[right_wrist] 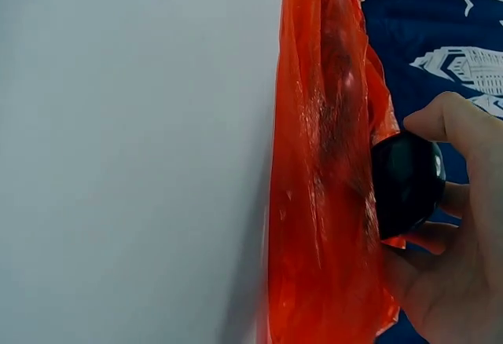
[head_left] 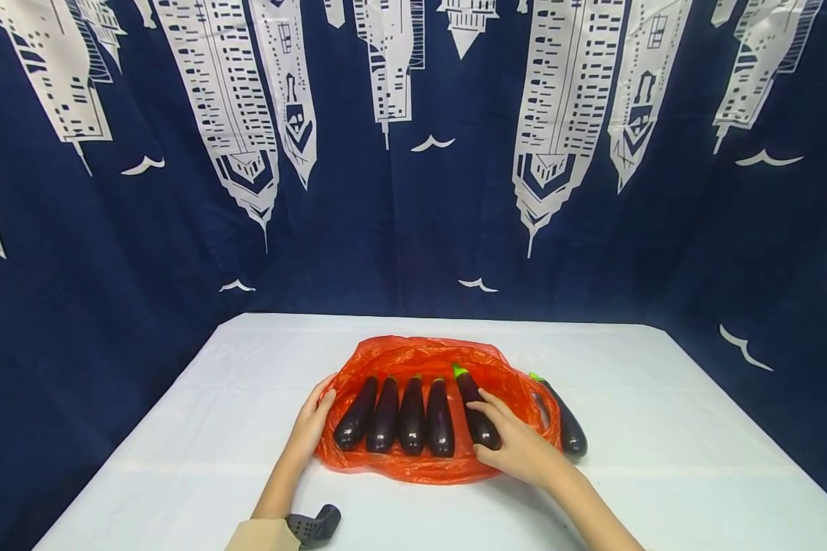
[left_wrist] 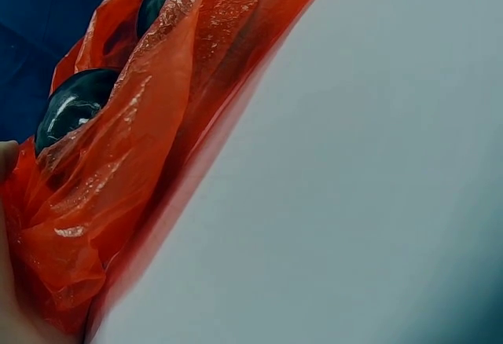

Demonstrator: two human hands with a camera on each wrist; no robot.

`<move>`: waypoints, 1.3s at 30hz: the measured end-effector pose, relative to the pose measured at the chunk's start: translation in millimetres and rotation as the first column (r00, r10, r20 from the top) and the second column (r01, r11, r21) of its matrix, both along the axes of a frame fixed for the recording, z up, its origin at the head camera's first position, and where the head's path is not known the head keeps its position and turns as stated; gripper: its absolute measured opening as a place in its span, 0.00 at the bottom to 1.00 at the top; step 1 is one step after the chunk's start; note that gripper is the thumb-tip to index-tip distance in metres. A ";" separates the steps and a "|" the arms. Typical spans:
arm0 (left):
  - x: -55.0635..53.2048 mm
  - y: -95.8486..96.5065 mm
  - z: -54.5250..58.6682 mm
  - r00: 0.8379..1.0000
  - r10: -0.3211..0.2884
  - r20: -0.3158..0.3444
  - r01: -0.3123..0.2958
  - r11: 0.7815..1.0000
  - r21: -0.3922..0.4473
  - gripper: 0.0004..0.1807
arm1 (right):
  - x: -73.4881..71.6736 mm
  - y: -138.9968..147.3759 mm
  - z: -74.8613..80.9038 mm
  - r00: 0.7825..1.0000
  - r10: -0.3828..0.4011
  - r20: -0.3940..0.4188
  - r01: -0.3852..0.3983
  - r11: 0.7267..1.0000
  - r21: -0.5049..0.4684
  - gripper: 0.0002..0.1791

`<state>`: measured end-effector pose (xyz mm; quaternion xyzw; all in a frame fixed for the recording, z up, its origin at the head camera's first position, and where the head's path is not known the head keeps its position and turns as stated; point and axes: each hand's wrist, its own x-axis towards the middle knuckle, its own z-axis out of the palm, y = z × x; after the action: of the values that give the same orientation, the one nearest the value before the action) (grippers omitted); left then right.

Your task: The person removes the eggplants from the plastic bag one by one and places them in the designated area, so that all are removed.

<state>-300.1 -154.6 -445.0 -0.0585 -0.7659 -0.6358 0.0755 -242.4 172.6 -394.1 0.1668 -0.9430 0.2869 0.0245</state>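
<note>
A red plastic bag (head_left: 448,468) lies spread wide on the table, its mouth facing up. Several dark purple eggplants (head_left: 384,417) lie side by side in its left half. My right hand (head_left: 517,448) grips another eggplant (head_left: 467,390) by its lower body, over the bag's right part, its green stem pointing away. In the right wrist view, thumb and fingers go round that eggplant (right_wrist: 405,183), behind the bag's raised side. At the bag's left rim, my left hand (head_left: 312,417) holds the plastic; in the left wrist view bunched red film (left_wrist: 63,250) lies against the palm.
One more eggplant (head_left: 567,421) lies outside the bag, just past its right edge. The white table (head_left: 179,428) extends around the bag. A dark blue cloth (head_left: 386,229) printed with white buildings hangs behind. A black band (head_left: 317,526) sits at my left wrist.
</note>
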 end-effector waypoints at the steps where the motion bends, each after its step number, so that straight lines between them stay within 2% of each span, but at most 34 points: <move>1: 0.0 -0.1 -0.6 1.000 0.000 0.000 0.000 1.000 -0.001 0.26 | 1.7 1.1 0.6 1.000 0.002 -0.005 -0.002 1.000 0.004 0.32; 17: -1.2 0.8 -1.8 1.000 0.020 -0.016 -0.020 1.000 -0.006 0.26 | 34.1 24.1 23.8 0.997 0.016 -0.077 -0.015 1.000 0.019 0.31; 23: -0.5 -0.5 -1.4 1.000 0.020 -0.012 -0.020 1.000 -0.007 0.26 | 44.9 37.0 30.9 0.996 -0.005 -0.085 0.004 1.000 -0.005 0.31; 25: -0.3 -0.5 -1.6 1.000 0.014 -0.011 -0.014 1.000 -0.006 0.26 | 47.0 43.3 31.7 0.993 -0.014 -0.115 0.011 1.000 -0.020 0.32; 31: 0.0 0.0 -1.5 1.000 0.003 -0.004 -0.003 1.000 -0.003 0.26 | 43.3 66.2 32.9 0.977 -0.050 -0.208 0.038 0.997 -0.061 0.33; 35: 0.1 -0.1 -0.4 1.000 0.005 -0.003 -0.005 1.000 -0.007 0.26 | 35.1 81.9 34.1 0.977 -0.081 -0.198 0.068 0.995 -0.073 0.34; 39: -0.1 -0.1 0.2 1.000 0.005 -0.003 -0.005 1.000 -0.007 0.25 | 25.1 97.7 28.3 0.979 -0.115 -0.168 0.105 0.992 -0.062 0.35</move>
<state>-300.2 -154.6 -444.7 -0.0575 -0.7682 -0.6329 0.0780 -217.4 270.3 -365.8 0.1378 -0.9372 0.2946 0.1259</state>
